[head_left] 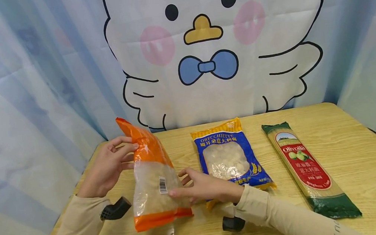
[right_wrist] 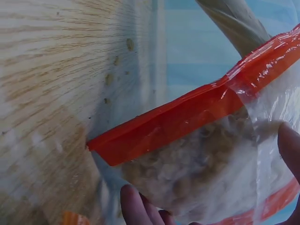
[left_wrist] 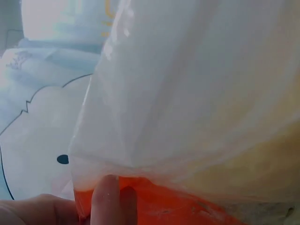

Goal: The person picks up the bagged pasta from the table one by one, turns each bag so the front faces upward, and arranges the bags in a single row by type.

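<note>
Left hand pinches the upper edge of the orange bag; right hand grips its lower side, thumb near the barcode. The bag is held tilted at the left of the table, beside the blue bag; the spaghetti lies farther right.

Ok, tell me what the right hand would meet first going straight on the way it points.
The orange-and-clear bag, which the right hand is touching, so there is no gap before it. Past it, possibly the left hand, though depth is unclear.
</note>
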`<action>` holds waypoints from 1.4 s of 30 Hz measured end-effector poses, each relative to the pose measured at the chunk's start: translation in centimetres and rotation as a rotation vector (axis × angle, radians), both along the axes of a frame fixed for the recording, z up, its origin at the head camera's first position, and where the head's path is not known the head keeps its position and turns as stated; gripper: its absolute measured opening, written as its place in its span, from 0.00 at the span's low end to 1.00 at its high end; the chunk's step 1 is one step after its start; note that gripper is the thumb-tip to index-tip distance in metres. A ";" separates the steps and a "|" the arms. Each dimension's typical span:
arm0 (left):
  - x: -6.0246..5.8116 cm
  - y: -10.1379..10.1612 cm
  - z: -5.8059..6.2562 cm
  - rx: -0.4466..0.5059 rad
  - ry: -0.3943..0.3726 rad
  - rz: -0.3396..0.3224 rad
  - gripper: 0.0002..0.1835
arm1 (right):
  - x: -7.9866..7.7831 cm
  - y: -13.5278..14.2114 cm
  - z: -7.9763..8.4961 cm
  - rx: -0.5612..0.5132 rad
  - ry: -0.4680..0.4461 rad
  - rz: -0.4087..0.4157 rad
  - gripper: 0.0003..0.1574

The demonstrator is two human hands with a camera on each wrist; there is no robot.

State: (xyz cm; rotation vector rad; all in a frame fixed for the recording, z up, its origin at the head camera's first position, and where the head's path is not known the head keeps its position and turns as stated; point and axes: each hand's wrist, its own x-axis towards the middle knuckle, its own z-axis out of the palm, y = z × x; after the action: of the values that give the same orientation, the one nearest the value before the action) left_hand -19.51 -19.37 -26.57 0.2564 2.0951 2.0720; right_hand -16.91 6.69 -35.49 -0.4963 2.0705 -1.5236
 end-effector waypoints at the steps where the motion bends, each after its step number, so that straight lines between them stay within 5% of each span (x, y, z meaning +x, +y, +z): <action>1: 0.1 0.2 0.1 0.001 0.004 0.002 0.06 | 0.0 -0.1 0.1 0.013 0.013 -0.008 0.47; 7: 0.6 1.0 0.7 0.014 0.015 0.014 0.09 | -0.1 -0.3 1.8 0.000 0.036 -0.082 0.54; 19: 0.3 3.4 0.1 0.048 0.035 0.049 0.13 | -0.4 -0.5 4.2 -0.185 -0.154 -0.056 0.49; 26: -0.1 4.8 0.2 0.065 0.002 0.042 0.15 | -0.7 -0.5 5.1 -0.101 -0.116 -0.071 0.49; 42: -1.1 6.7 -0.7 0.007 -0.021 0.047 0.19 | -1.2 0.3 4.1 -0.211 -0.114 -0.137 0.48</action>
State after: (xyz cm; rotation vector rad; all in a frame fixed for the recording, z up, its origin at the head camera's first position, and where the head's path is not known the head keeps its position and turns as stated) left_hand -20.64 -12.66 -27.29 0.1874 2.1012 2.0991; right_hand -18.07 7.02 -31.42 -0.3399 1.9010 -1.8187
